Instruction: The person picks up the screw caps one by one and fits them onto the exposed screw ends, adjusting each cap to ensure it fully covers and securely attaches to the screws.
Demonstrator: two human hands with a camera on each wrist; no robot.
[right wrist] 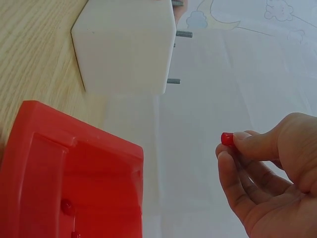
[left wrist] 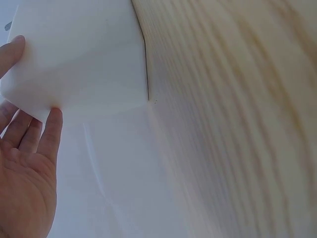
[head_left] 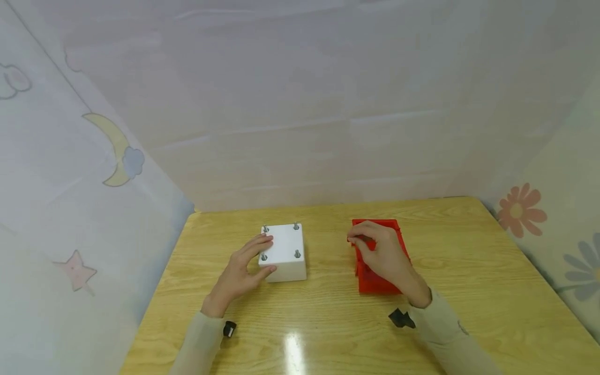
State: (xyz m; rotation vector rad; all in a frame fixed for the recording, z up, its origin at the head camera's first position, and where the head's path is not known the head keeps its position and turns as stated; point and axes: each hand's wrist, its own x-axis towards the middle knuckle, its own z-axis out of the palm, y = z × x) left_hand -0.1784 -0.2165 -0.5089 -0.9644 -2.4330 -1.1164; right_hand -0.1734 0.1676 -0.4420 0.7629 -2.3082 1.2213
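Note:
A white box [head_left: 282, 245] stands on the table, with several upright threaded bolts [head_left: 297, 253] near the corners of its top. My left hand [head_left: 238, 271] holds it from the left, fingers over the top and thumb at the front edge. In the left wrist view, fingertips touch the white side [left wrist: 94, 74]. My right hand [head_left: 382, 255] is above a red bin [head_left: 378, 284]. Between its thumb and fingers it pinches a small red cylindrical piece [right wrist: 227, 139]. More small red pieces [right wrist: 67, 207] lie inside the bin, partly hidden by its wall.
The wooden table [head_left: 323, 323] meets a pale cloth backdrop [head_left: 347, 130] at the back, with printed cloth at both sides. Black bits of wrist gear [head_left: 402, 318] show at the sleeves. A gap separates the bin and the box.

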